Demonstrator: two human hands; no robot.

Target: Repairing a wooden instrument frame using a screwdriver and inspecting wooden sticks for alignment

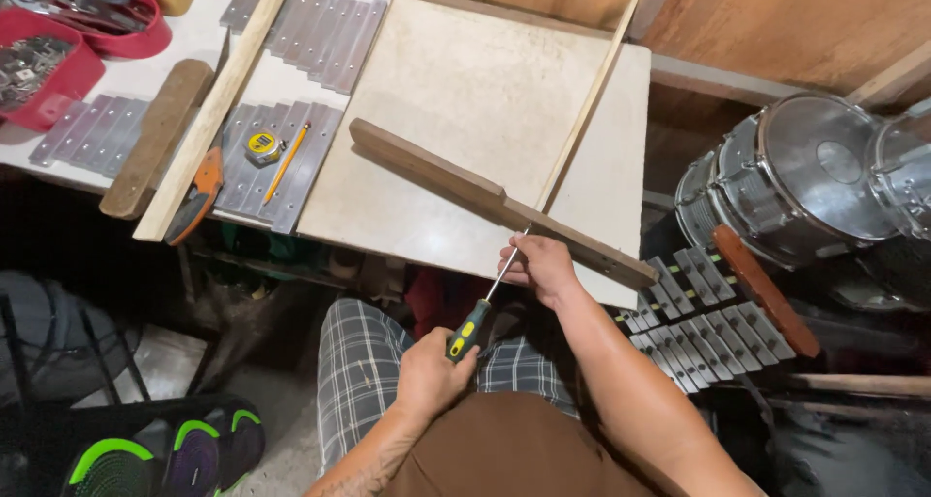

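Left grip (427, 376) holds screwdriver (485, 298); right grip (541, 267) steadies its shaft at the wooden bar (485, 198).

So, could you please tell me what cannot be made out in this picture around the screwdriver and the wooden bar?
Head view only:
- Screwdriver tip: hidden behind the right hand and the dark wooden bar, so whether it meets a screw is unclear.
- Screwdriver handle end: covered by the left hand.
- Bar's underside: faces away from the camera.
- Red tray contents: too small, cut by the left edge.
- Drums: cut off by the right edge.
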